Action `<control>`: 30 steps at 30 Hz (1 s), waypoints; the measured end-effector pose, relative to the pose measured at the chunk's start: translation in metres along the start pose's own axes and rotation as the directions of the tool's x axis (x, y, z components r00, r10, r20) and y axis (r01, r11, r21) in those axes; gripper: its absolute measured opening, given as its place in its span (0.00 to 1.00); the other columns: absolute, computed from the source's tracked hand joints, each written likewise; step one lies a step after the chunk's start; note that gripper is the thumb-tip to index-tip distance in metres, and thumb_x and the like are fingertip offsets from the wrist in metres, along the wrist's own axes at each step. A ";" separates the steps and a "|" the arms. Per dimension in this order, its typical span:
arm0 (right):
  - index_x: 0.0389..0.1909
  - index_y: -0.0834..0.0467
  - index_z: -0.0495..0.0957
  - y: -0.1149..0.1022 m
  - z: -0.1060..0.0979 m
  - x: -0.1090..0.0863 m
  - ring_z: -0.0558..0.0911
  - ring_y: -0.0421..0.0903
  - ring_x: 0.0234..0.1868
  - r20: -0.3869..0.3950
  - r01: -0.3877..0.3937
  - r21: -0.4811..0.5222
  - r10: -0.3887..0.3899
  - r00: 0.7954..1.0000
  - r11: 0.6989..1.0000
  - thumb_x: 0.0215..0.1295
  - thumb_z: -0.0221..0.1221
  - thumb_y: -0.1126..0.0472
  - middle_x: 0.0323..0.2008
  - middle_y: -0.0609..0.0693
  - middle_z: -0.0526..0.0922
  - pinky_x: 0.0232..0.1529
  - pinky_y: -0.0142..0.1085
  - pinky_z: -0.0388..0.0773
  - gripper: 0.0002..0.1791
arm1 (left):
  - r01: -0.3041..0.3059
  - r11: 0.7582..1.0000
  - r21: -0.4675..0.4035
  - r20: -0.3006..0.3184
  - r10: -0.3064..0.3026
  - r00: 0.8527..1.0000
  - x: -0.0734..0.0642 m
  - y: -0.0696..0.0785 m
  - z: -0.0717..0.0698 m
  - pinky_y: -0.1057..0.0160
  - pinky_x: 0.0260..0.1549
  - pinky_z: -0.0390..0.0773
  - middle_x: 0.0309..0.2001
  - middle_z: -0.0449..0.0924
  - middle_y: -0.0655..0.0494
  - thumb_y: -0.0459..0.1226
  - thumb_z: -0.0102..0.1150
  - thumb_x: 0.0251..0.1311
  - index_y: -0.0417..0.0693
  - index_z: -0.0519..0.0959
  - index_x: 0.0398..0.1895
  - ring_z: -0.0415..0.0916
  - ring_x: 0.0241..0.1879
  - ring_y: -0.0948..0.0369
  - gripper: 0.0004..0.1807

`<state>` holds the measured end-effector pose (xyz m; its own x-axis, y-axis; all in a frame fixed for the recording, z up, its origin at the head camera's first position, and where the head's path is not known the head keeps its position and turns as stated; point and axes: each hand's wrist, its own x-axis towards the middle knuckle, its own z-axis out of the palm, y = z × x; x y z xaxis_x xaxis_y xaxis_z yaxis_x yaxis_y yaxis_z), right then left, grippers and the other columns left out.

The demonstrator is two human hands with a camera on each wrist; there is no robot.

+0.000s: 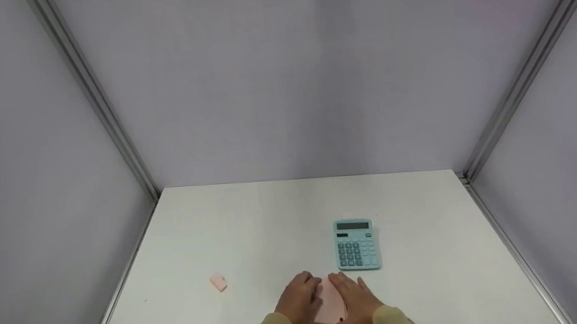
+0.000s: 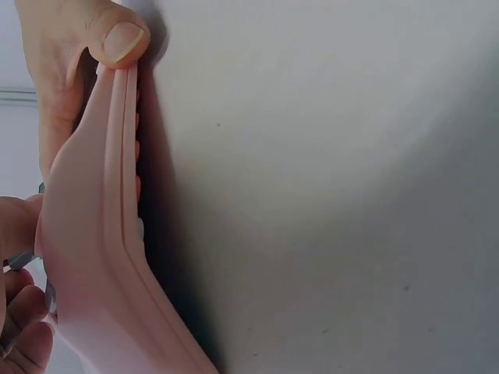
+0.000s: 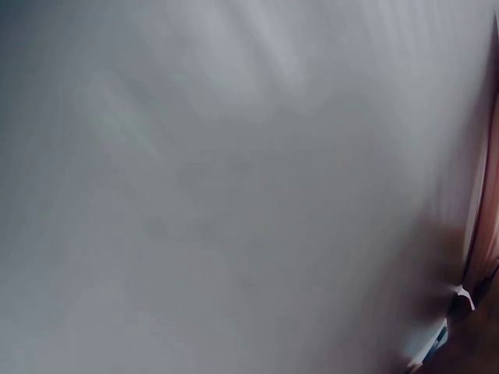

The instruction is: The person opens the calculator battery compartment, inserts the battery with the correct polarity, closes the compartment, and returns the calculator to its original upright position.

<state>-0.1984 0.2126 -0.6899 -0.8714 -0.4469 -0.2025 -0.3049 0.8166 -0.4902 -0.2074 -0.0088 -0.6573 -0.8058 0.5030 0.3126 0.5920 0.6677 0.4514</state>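
A pink calculator (image 1: 330, 300) lies on the white table with its back up; in the left wrist view its keys face the tabletop. My right hand (image 1: 355, 300) grips its right side, with the thumb at the near edge. Over its left part, my left hand (image 1: 299, 300) has curled fingers. In the left wrist view a small grey piece (image 2: 21, 261) shows between those fingers (image 2: 19, 224), mostly hidden, its kind unclear. A small pink piece, like a battery cover (image 1: 218, 283), lies apart to the left. The right wrist view is blurred.
A light-blue calculator (image 1: 357, 245) lies face up just beyond my right hand. The white table (image 1: 251, 212) is bounded by grey panels at the back and both sides, with metal rails (image 1: 499, 237) along its side edges.
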 end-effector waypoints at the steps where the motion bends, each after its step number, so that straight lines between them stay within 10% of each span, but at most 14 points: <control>1: 0.77 0.47 0.44 0.000 0.000 0.000 0.47 0.49 0.75 0.001 -0.001 0.001 0.001 1.000 1.000 0.29 0.62 0.18 0.75 0.46 0.50 0.70 0.60 0.38 0.73 | 0.003 1.000 -0.004 -0.004 -0.003 1.000 0.000 0.000 0.000 0.69 0.36 0.77 0.37 0.72 0.62 0.37 0.70 0.51 0.46 0.81 0.46 0.68 0.35 0.69 0.17; 20: 0.77 0.48 0.43 -0.004 -0.004 -0.003 0.47 0.51 0.75 0.018 -0.013 0.006 0.012 1.000 1.000 0.32 0.63 0.20 0.75 0.47 0.49 0.70 0.61 0.37 0.72 | -0.021 0.998 -0.052 -0.116 0.015 0.993 -0.007 -0.006 0.009 0.70 0.30 0.75 0.30 0.77 0.64 0.34 0.67 0.54 0.50 0.81 0.43 0.67 0.30 0.69 0.12; 30: 0.77 0.48 0.44 -0.005 -0.003 -0.002 0.48 0.50 0.75 0.020 -0.030 0.003 0.030 0.999 1.000 0.31 0.62 0.19 0.75 0.47 0.50 0.70 0.60 0.38 0.72 | 0.019 0.998 -0.057 -0.075 -0.023 0.997 -0.010 -0.009 0.006 0.68 0.32 0.75 0.30 0.78 0.67 0.38 0.67 0.58 0.51 0.82 0.42 0.68 0.30 0.70 0.09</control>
<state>-0.1963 0.2109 -0.6846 -0.8721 -0.4297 -0.2340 -0.2777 0.8284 -0.4864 -0.2043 -0.0164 -0.6700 -0.8182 0.4453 0.3636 0.5748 0.6447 0.5039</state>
